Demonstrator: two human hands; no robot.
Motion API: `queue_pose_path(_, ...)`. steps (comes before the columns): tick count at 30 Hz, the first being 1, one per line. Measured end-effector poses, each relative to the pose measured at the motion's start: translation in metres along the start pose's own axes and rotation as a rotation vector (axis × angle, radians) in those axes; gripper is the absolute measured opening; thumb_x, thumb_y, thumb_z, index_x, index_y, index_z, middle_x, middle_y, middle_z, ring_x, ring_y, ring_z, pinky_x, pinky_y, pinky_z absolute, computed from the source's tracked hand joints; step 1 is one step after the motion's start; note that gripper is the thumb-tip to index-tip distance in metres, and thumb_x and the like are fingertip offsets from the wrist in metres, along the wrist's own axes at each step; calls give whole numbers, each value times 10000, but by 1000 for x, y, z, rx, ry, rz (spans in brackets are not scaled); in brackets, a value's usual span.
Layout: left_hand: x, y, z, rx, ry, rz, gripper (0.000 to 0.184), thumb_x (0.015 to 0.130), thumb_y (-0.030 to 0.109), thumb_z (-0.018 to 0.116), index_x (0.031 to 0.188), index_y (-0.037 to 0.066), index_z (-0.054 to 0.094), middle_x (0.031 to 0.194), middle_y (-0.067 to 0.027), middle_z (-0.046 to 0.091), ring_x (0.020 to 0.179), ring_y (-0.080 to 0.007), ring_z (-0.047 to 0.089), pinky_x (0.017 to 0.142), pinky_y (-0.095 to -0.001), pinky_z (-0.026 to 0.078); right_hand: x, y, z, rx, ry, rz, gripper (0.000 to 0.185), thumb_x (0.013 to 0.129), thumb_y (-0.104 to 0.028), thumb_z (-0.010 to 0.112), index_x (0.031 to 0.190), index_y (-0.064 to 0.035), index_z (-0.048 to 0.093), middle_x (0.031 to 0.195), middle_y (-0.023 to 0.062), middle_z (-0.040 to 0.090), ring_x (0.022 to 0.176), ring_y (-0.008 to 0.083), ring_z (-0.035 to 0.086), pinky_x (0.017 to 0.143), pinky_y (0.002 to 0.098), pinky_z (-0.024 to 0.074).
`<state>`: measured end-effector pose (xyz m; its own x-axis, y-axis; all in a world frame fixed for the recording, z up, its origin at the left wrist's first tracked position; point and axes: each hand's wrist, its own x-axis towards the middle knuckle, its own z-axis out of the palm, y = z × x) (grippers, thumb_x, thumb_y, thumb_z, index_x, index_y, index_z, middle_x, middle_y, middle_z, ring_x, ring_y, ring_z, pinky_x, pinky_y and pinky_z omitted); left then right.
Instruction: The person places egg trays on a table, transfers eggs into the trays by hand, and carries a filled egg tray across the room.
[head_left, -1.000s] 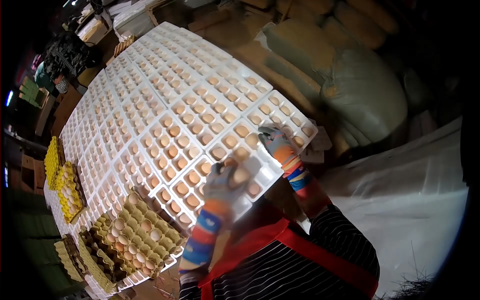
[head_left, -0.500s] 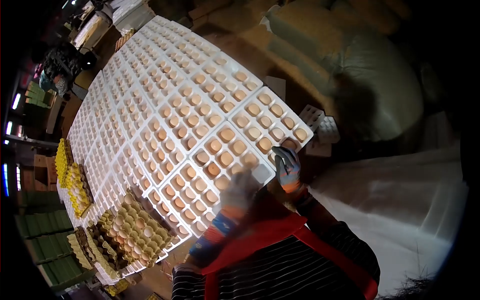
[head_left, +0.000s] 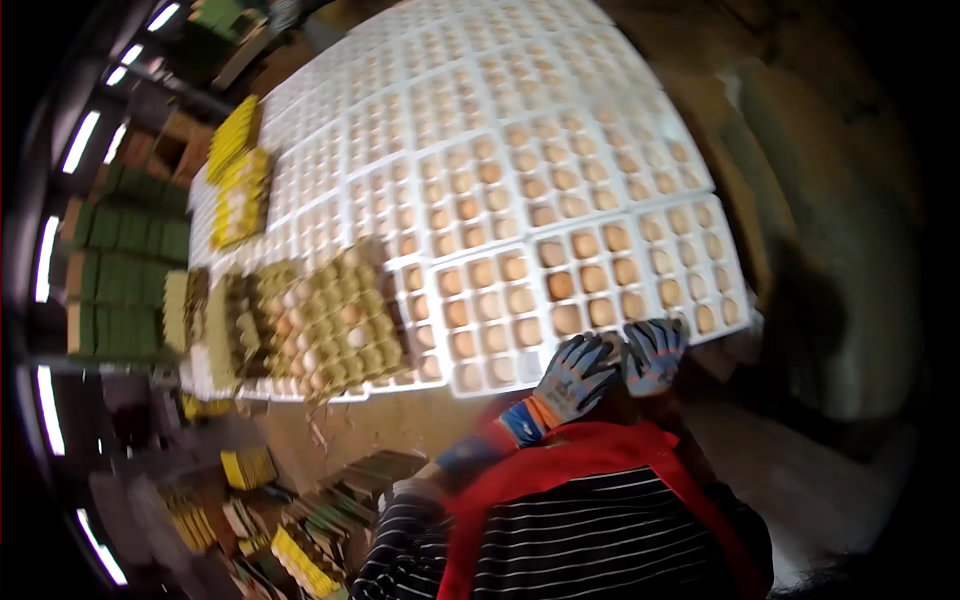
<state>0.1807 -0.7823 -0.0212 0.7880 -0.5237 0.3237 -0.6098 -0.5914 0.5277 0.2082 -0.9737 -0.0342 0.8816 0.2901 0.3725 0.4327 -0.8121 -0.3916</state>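
Observation:
Both my hands wear grey gloves with dark fingertips, side by side at the near edge of the white egg trays. My left hand (head_left: 575, 378) lies over the near cells of a tray (head_left: 546, 262), fingers stretched out. Just right of it, my right hand (head_left: 655, 357) spreads its fingers over the near rim where two trays meet. Brown eggs (head_left: 591, 279) fill most of the visible cells ahead of them. What lies under the fingers is hidden. A grey patch (head_left: 530, 363) shows in a near cell left of my left hand.
Pulp egg trays (head_left: 345, 335) holding some eggs stand at the left on the white trays. Yellow egg trays (head_left: 240, 200) are behind them. Green-sided stacks (head_left: 130, 260) rise at the far left. Below lie yellow trays (head_left: 300, 560) and flat boards (head_left: 370, 480). Large sacks (head_left: 840, 250) stand at the right.
My view has turned left, showing more of the floor at lower left. My left hand, blurred over the tray before, now rests near the edge beside my right hand.

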Motion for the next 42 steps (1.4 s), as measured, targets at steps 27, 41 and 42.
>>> queue_pose_path(27, -272, -156, -280, 551, 349, -1192, 442, 670, 371, 717, 962, 90, 540, 966, -129, 582, 914, -307, 572, 752, -403, 472, 69, -120, 58, -360, -35, 61, 323, 729, -254, 656, 1001, -80, 666, 1103, 141, 593, 1036, 317, 528, 933, 449, 379)
queue_pose_path(41, -234, -86, -237, -53, 359, -385, 466, 685, 160, 686, 1127, 61, 580, 1184, -199, 526, 1065, -385, 505, 882, -452, 428, -16, -226, 78, 304, 369, 353, 275, 843, -98, 592, 1103, -11, 574, 1029, 128, 599, 1002, 251, 557, 865, 336, 461)
queue_pose_path(42, -249, -95, -246, -34, 416, -445, 440, 692, 141, 680, 1115, 63, 590, 1173, -205, 531, 1064, -381, 508, 886, -449, 426, -15, -201, 85, 108, 290, 409, 274, 822, -89, 619, 1081, -3, 588, 1077, 155, 587, 1043, 278, 539, 852, 355, 466)
